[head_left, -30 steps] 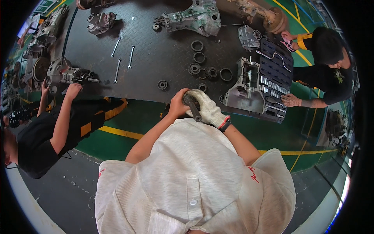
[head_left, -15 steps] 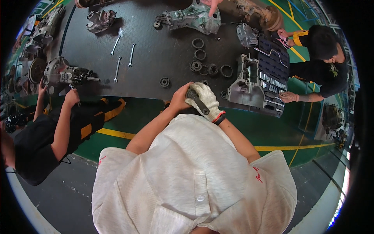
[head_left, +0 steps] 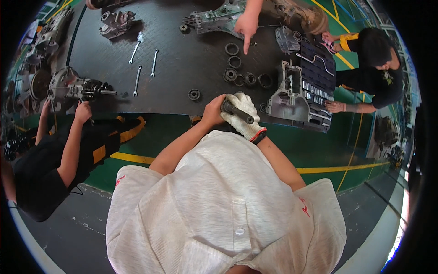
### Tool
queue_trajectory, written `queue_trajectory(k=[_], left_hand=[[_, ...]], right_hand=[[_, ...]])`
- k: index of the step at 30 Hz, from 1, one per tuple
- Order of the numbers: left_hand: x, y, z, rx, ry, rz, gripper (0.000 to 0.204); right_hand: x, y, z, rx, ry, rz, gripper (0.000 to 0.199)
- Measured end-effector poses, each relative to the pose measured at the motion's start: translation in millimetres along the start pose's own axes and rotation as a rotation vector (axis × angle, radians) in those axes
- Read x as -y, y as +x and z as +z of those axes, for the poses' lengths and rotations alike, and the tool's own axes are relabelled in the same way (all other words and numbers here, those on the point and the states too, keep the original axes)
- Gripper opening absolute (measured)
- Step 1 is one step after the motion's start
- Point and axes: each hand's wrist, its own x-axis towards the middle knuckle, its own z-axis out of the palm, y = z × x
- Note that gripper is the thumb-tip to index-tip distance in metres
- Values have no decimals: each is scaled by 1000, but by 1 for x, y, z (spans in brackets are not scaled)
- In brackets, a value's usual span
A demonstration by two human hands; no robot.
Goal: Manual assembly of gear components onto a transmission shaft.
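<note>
At the table's near edge both my hands are closed around a dark metal gear shaft [head_left: 238, 112], its narrow end tilted toward my right. My bare left hand [head_left: 213, 111] grips its thicker end, with the fingertips partly hidden. A white knit glove with a red cuff covers my right hand [head_left: 244, 108], which wraps the shaft from the far side. Just beyond my hands lie several loose gears and rings [head_left: 249, 79]. A single small gear [head_left: 194, 94] sits to their left. Another person's bare hand [head_left: 247, 28] points down toward the rings from the far side.
To the right stand an open gearbox housing [head_left: 292, 98] and a socket set case [head_left: 315, 68], where a co-worker's hand [head_left: 335, 107] rests. Three wrenches [head_left: 137, 81] lie left of centre. A co-worker handles a gearbox [head_left: 73, 86] at the left. Another gearbox casing [head_left: 214, 20] lies at the back.
The other person's pointing hand has come nearer, from the far casing to above the rings. The shaft's narrow end has swung right and slightly up in my hands.
</note>
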Motion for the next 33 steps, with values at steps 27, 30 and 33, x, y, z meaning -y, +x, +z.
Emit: queue_trajectory(k=[27,30,33], left_hand=[[-23,-4,-8,111,1,-90,70],[-25,-2,-8,105,-6,-121,69],[-23,-1,-7,92,-38,-195,73]], right_hand=[[-84,-54,40,-131,586,214,64],[-121,-41,71,-111,353,312,67],[-137,-9,87,-5,197,444,74]])
